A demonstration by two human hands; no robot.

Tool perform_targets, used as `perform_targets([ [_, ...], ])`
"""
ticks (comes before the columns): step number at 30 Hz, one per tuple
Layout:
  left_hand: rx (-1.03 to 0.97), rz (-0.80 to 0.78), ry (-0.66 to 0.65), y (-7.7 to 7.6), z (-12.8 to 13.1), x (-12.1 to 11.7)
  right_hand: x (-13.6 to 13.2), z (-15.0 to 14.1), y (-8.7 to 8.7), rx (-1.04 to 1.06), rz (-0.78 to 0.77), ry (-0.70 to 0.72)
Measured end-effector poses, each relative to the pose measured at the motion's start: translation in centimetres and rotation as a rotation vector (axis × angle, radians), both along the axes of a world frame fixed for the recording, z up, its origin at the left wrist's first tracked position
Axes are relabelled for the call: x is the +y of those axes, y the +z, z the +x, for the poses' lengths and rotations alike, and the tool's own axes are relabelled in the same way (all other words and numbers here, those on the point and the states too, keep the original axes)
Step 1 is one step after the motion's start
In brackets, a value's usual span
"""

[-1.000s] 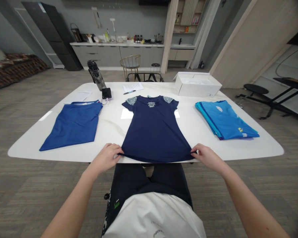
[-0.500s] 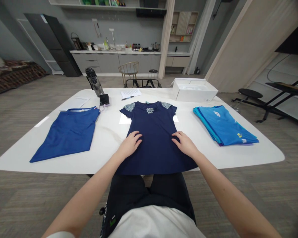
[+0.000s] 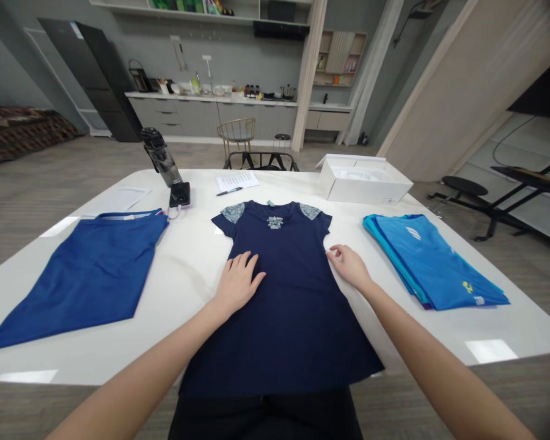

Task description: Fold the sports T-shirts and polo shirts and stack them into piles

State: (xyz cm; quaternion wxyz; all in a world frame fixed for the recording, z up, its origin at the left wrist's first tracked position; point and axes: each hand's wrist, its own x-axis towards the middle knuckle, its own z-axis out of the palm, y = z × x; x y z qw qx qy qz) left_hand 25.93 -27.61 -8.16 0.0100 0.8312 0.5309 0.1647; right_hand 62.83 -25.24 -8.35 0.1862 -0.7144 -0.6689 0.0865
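A navy short-sleeved T-shirt [image 3: 284, 305] with patterned grey-blue shoulder panels lies spread flat, its collar away from me, on the white table [image 3: 187, 284]. My left hand [image 3: 238, 284] rests palm down on the shirt's left side, fingers spread. My right hand [image 3: 348, 267] touches the shirt's right edge, fingers lightly curled, and holds no fabric. The shirt's hem hangs past the near table edge, and its lowest part is hidden by the edge of the view's dark lap area.
A flat royal-blue shirt [image 3: 82, 281] lies left and a stack of light-blue shirts [image 3: 433, 263] lies right. Behind stand a white open box [image 3: 366, 183], a water bottle [image 3: 161, 157], a phone [image 3: 179, 194], and a paper sheet [image 3: 236, 181] with a pen [image 3: 229, 191].
Both hands have let go of the hem and slid away from me over the shirt. The right hand has moved out to the shirt's edge. The view has tilted down, bringing the table closer.
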Motion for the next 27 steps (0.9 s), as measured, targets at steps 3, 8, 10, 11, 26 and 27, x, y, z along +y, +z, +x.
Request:
perform_targets([
  [3,0.005,0.005,-0.047,0.4,2.6,6.3,7.3,1.0,-0.5,0.011,-0.002,-0.181],
  [8,0.036,-0.070,0.082,-0.3,4.6,16.8,15.8,1.3,-0.7,0.114,-0.149,-0.389],
  [10,0.035,-0.149,0.187,-0.9,4.1,19.7,17.4,0.9,-0.7,0.154,-0.180,-0.393],
  [11,0.034,-0.187,0.228,-1.3,3.7,20.8,17.9,0.8,-0.8,0.167,-0.175,-0.389],
  [26,0.027,-0.182,0.282,-2.1,3.3,23.3,18.4,2.8,-1.5,0.106,0.057,-0.420],
  [27,0.017,-0.119,0.226,-1.7,4.0,22.9,18.7,2.8,-1.5,0.081,0.067,-0.389],
])
